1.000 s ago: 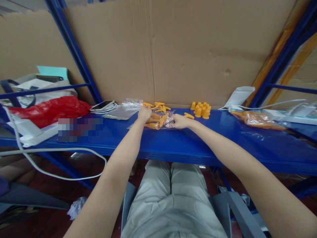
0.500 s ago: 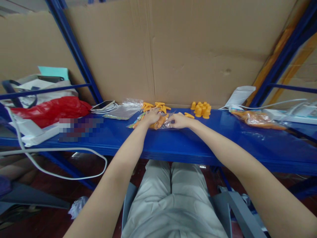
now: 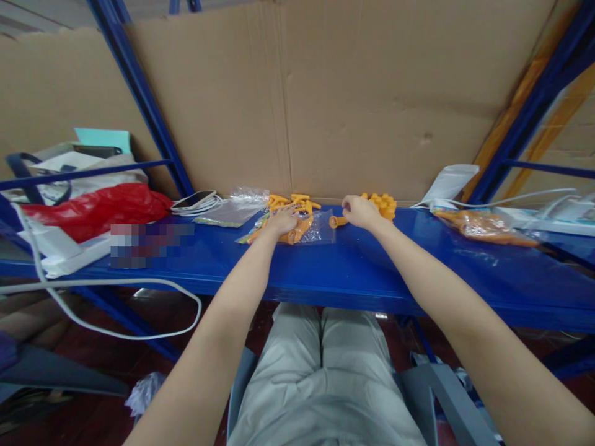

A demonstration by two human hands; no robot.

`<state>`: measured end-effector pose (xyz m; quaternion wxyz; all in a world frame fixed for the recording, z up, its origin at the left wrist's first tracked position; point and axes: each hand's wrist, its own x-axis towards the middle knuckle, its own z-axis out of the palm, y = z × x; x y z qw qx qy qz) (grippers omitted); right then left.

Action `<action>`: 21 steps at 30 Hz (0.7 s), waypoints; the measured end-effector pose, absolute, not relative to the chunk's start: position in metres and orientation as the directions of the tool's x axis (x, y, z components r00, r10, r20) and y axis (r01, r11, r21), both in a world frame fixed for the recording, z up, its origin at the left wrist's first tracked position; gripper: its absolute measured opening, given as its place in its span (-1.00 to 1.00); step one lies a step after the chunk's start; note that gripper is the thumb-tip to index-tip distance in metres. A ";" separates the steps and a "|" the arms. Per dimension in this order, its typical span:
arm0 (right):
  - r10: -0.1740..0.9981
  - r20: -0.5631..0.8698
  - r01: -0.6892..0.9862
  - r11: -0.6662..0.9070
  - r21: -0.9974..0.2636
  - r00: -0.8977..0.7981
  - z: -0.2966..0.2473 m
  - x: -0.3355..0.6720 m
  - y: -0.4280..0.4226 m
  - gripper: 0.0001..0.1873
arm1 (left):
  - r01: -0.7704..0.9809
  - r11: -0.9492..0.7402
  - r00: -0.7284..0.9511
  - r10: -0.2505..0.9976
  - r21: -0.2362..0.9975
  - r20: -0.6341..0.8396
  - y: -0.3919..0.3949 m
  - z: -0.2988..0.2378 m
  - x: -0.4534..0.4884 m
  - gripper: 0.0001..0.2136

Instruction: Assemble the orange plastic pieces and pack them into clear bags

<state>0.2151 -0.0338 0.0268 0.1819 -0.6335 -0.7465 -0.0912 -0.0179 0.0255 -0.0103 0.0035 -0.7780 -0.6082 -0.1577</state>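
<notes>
My left hand (image 3: 282,222) lies with its fingers spread over a clear plastic bag (image 3: 325,228) that holds orange plastic pieces (image 3: 294,235). Right of the bag, my right hand (image 3: 361,212) is closed on an orange tubular plastic piece (image 3: 335,221) whose round end points left; its other end is hidden by the fingers. Just behind this hand stands a cluster of small orange cup-shaped pieces (image 3: 387,204), partly covered by it. Several orange T-shaped pieces (image 3: 301,199) rest behind the bag against the cardboard.
A cardboard sheet (image 3: 353,93) backs the blue shelf (image 3: 320,275). To the left are flat clear bags (image 3: 227,212), a phone (image 3: 198,199) with a white cable, and a red plastic bag (image 3: 102,210). Another bag of orange pieces (image 3: 488,226) lies at right.
My right hand has left the clear bag's edge and moved right, closing on an orange piece. The left hand has stayed on the bag.
</notes>
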 end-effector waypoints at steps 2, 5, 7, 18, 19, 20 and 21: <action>0.916 0.341 0.966 0.248 -0.067 -0.211 0.020 0.222 -0.028 -0.45 | 0.946 -0.236 0.179 0.952 0.221 0.250 0.026 -0.011 -0.018 -0.47; 0.949 0.159 0.956 0.286 -0.065 -0.273 0.011 0.230 -0.019 -0.42 | 0.938 -0.206 0.131 0.955 0.280 0.265 0.026 -0.012 -0.018 -0.48; 0.964 0.091 0.963 0.258 -0.073 -0.251 0.008 0.232 -0.016 -0.47 | 0.929 -0.209 0.121 0.952 0.306 0.283 0.027 -0.013 -0.018 -0.49; 0.964 0.233 0.989 0.141 -0.038 -0.129 0.043 0.248 -0.028 -0.74 | 0.898 -0.234 0.108 0.938 0.372 0.329 0.028 -0.014 -0.022 -0.55; 0.954 0.261 0.984 0.170 -0.057 -0.150 0.048 0.251 -0.029 -0.74 | 0.896 -0.232 0.102 0.937 0.379 0.333 0.027 -0.014 -0.021 -0.56; 0.943 0.275 0.972 0.217 -0.091 -0.185 0.052 0.254 -0.031 -0.72 | 0.893 -0.232 0.097 0.936 0.386 0.338 0.025 -0.013 -0.020 -0.57; 0.935 0.269 0.951 0.277 -0.138 -0.233 0.056 0.256 -0.033 -0.71 | 0.889 -0.234 0.093 0.934 0.395 0.345 0.024 -0.013 -0.020 -0.58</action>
